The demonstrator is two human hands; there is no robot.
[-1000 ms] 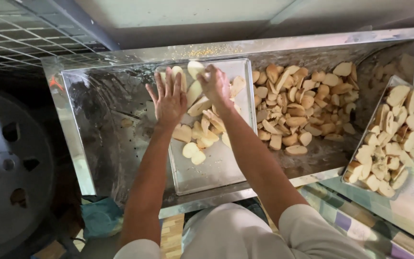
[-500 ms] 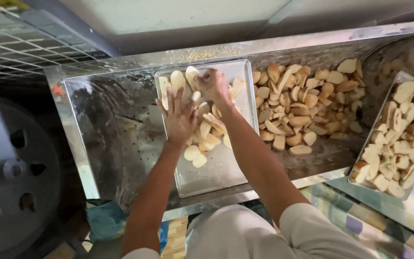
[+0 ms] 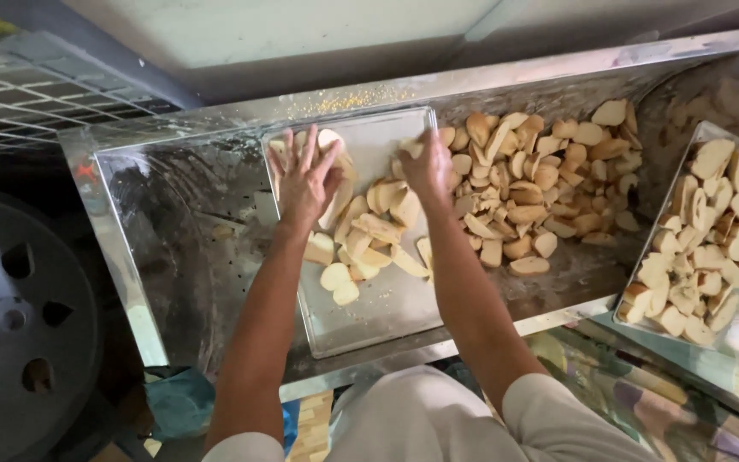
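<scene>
- L hand (image 3: 305, 175): fingers spread wide, palm down on slices (image 3: 369, 235) at tray (image 3: 387, 312) far-left corner, gripping nothing.
- R hand (image 3: 425, 167): curled over slices at tray's far-right edge; grip can't tell.
- Tray sits in trough (image 3: 173, 248), just beside loose pile (image 3: 532, 180).
- 2nd tray (image 3: 712, 222) of slices, far R.

A steel trough (image 3: 173, 248) carries a flat tray (image 3: 387, 312) of bread slices (image 3: 369, 239) at its middle and a loose heap of slices (image 3: 540, 188) on the right

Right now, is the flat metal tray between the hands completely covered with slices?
No: the flat metal tray has bare metal along its near end, below the slices.
</scene>
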